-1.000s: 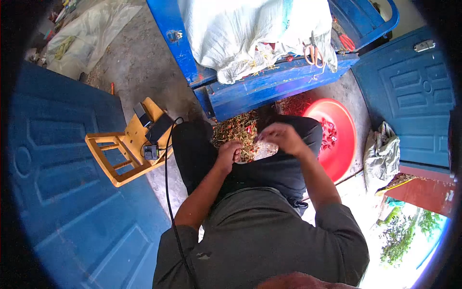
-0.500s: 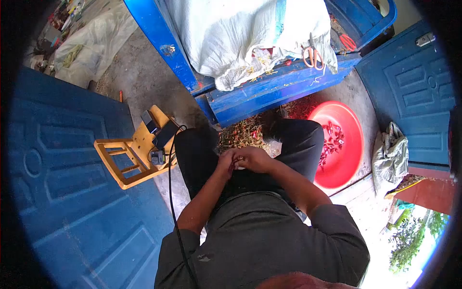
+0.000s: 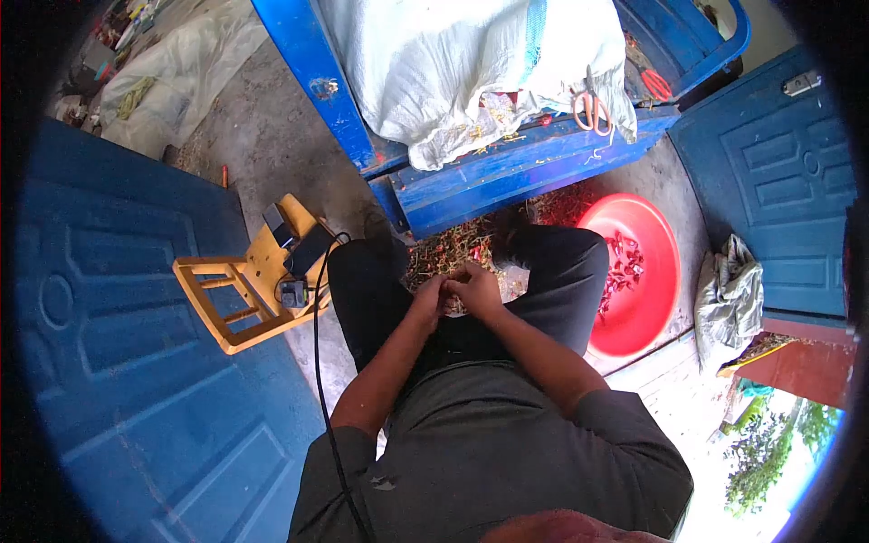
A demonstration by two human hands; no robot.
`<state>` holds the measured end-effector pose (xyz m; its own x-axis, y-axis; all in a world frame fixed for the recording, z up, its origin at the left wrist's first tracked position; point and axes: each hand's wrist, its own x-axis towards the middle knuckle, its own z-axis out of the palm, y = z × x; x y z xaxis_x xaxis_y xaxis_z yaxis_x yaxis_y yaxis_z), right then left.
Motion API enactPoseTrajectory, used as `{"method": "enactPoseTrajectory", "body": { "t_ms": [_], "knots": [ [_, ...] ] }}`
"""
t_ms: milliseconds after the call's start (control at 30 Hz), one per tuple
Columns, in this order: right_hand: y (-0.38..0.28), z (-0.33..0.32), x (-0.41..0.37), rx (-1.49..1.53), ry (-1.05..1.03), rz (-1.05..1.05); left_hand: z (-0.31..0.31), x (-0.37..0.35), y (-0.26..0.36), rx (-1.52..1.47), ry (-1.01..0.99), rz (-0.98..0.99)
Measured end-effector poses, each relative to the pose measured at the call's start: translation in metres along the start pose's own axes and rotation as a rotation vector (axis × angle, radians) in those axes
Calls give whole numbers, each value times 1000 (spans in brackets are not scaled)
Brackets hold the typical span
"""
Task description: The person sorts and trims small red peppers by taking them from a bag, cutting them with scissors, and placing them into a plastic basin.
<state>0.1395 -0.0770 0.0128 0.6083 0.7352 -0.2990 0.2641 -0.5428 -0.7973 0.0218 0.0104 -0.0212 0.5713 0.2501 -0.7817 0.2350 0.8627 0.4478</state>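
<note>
My left hand [image 3: 429,297] and my right hand [image 3: 474,288] meet between my knees, fingers curled together. Whatever lies between the fingertips is too small to name. Beyond them on the floor is a heap of dry stems and red bits [image 3: 450,252]. A red basin [image 3: 663,271] stands beside my right knee, with red pieces [image 3: 623,264] in it that look like dried peppers.
A blue cart [image 3: 534,176] carries a white sack [image 3: 434,68], pink-handled scissors [image 3: 593,115] and red-handled scissors [image 3: 656,85]. At left is a wooden chair [image 3: 249,299] holding devices, with a black cable [image 3: 319,362]. Blue doors [image 3: 118,335] flank both sides.
My right hand has shifted slightly up, its fingers turned more over the left one. The hands remain together. The view has shifted slightly.
</note>
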Motion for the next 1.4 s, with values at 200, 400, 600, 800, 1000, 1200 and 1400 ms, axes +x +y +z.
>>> {"method": "enactPoseTrajectory", "body": {
  "t_ms": [200, 400, 600, 800, 1000, 1200, 1400],
  "knots": [
    [27, 15, 9, 216, -17, 135, 4, -8, 4, 11, 39, 15],
    [5, -1, 7, 879, -169, 431, -6, -3, -2, -27, -3, 110],
    [2, -10, 0, 231, -4, -181, 5, -19, 5, -31, -14, 124],
    [9, -16, 0, 184, -40, -118, 5, -18, 4, 25, -25, 112],
    [12, -24, 1, 708, -245, 423, 11, -22, 7, 79, 0, 43],
    [50, -10, 13, 1067, -277, 624, 12, -12, 6, 111, -84, 109],
    [49, -18, 24, 1401, -220, 757, 28, -2, 7, 72, -92, 144]
  ]
}}
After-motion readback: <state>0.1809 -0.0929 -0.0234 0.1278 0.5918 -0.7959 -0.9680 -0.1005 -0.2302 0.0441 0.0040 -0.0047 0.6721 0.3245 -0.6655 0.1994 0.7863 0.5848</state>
